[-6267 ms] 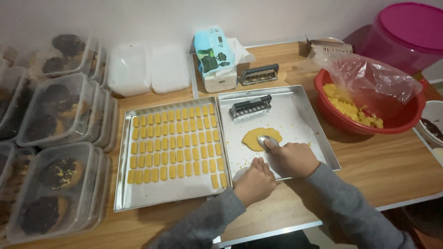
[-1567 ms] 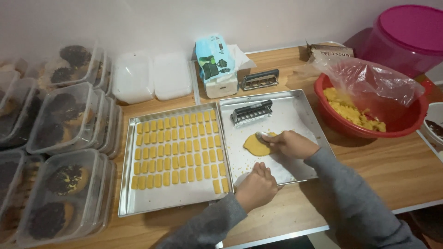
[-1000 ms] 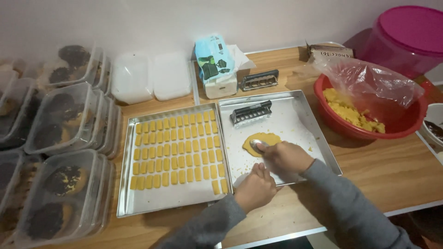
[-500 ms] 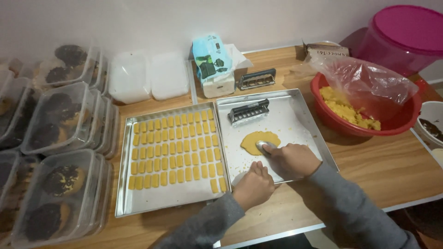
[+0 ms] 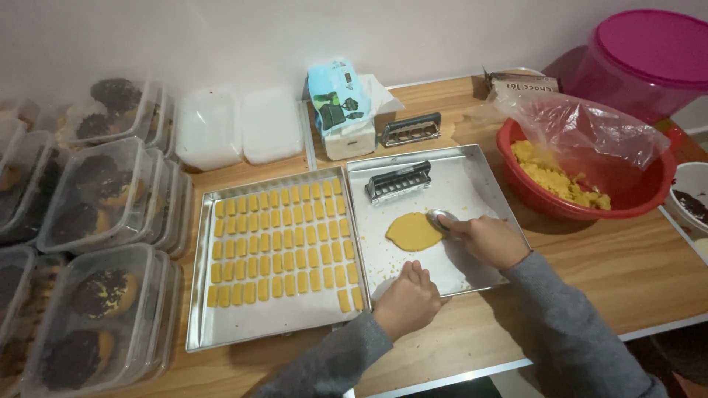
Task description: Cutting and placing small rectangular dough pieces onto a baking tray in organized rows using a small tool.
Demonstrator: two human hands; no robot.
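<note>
My right hand (image 5: 488,241) holds a small metal spoon (image 5: 441,218); my grip is closed around its handle, and the round bowl of the spoon lies against the right edge of the flat disc of yellow dough (image 5: 414,231). The disc lies on the bare right tray (image 5: 472,190), near its middle. My left hand (image 5: 408,301) rests at the front edge of this same tray, fingers loosely curled and pressing down on the paper liner; it holds nothing that I can see.

Behind the dough, on the same tray, lies a dark metal cutter with ridges (image 5: 398,181). A second cutter of the same kind (image 5: 411,129) lies on the wooden surface (image 5: 634,273) behind the tray, beside a blue and white packet (image 5: 338,96) standing on a white box.

Just beside, on the left, is another tray (image 5: 203,324) filled with neat rows of small yellow dough pieces (image 5: 280,247). At my right stands a red bowl (image 5: 649,199) with more yellow dough inside, partly covered by a clear plastic bag (image 5: 590,129). Behind it is a big pink bucket with lid (image 5: 649,59). On the far left are stacked clear plastic boxes with dark cookies (image 5: 96,214), and two empty white containers (image 5: 240,129) stand near the wall.
</note>
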